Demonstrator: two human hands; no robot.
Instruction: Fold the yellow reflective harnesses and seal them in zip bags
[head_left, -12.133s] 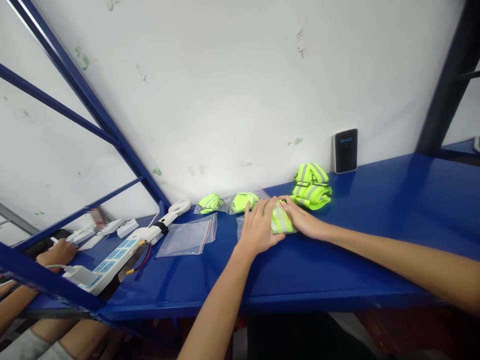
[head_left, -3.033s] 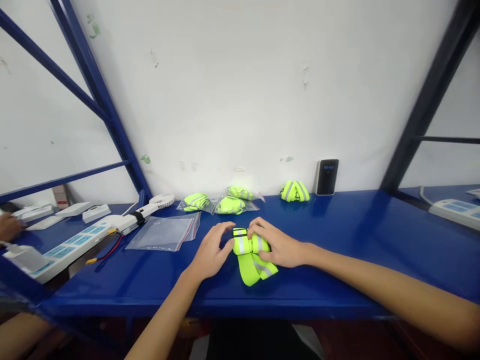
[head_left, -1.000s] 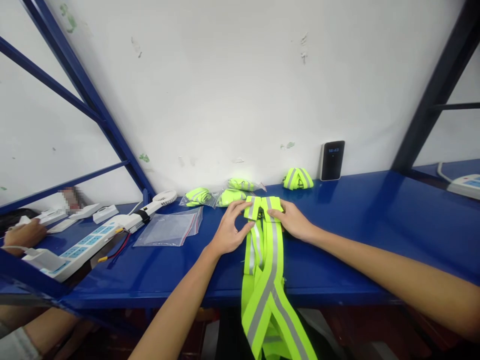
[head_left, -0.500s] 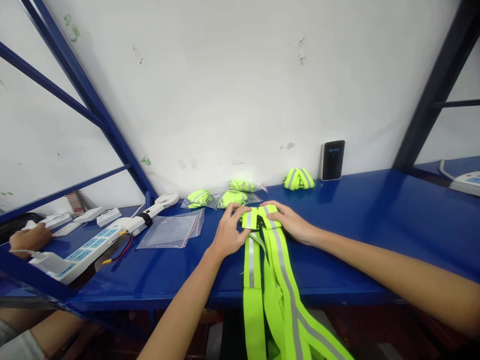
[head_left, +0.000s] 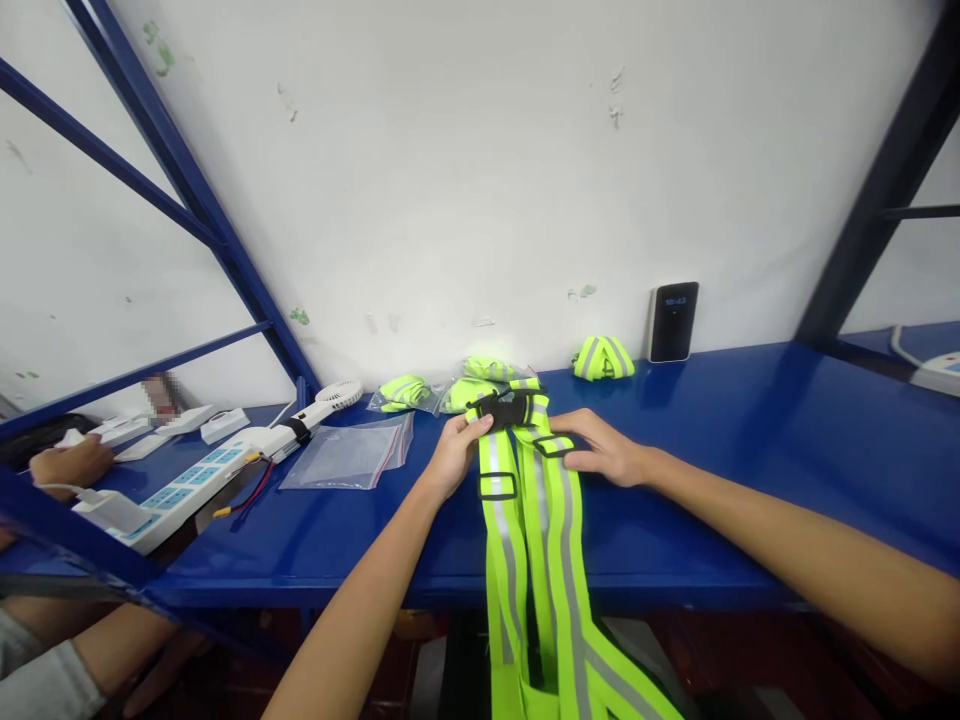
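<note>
Two hands working at centre of shelf; left hand (head_left: 452, 458) angling in from lower left, fingers (head_left: 481, 425) pinching black plastic buckle (head_left: 508, 408); neon reflective vest (head_left: 501, 520) hanging down over front edge of blue steel shelf (head_left: 750, 520); right hand (head_left: 600, 447) resting palm-down, fingers spread on strap, not clamping; open shelf stretching away right.

Right of the reflective vest straps (head_left: 525, 520), past the right hand (head_left: 604, 448), a hand can pass along the blue steel shelf (head_left: 697, 540) (rolled vest (head_left: 604, 358) sits back by the wall). Left of the left hand (head_left: 456, 455) — bagged vests (head_left: 405, 393) and a flat zip bag (head_left: 349, 452) in the way.
</note>
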